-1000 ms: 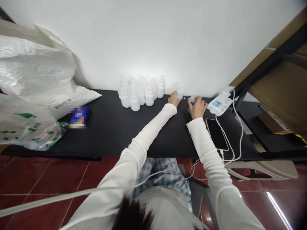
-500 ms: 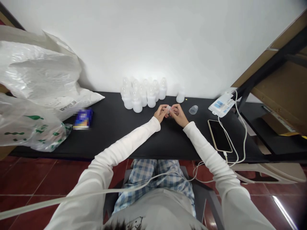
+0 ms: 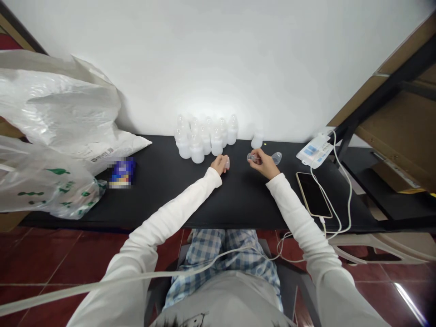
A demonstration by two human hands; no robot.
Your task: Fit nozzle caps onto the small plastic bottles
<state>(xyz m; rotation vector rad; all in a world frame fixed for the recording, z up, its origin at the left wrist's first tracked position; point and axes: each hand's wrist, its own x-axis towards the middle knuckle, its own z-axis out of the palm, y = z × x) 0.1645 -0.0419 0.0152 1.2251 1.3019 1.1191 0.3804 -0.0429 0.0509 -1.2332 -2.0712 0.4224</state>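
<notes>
My left hand [image 3: 220, 164] is closed around a small whitish ring-like piece [image 3: 228, 163], in front of the grouped bottles. To the right, my right hand [image 3: 264, 162] pinches a small clear piece, shaped like a bottle teat [image 3: 251, 157]; the fingers partly cover it. The hands are apart. A clear domed bottle cap [image 3: 277, 157] lies on the table just beyond my right hand. Several white baby bottles [image 3: 197, 153] with clear domed caps stand upright by the wall. One bottle without its cap [image 3: 257, 139] stands apart to their right.
On the black table [image 3: 163, 195] are a blue packet [image 3: 123, 171] and large plastic bags [image 3: 57, 113] at left. A phone [image 3: 314, 194] with a white cable [image 3: 348, 195] and a white-blue plastic case [image 3: 315, 151] lie at right. A wall [image 3: 218, 59] rises behind.
My hands, together before around a small whitish part, have separated. My left hand moved left with the ring-like piece; my right moved right with the clear piece. The view shifted slightly.
</notes>
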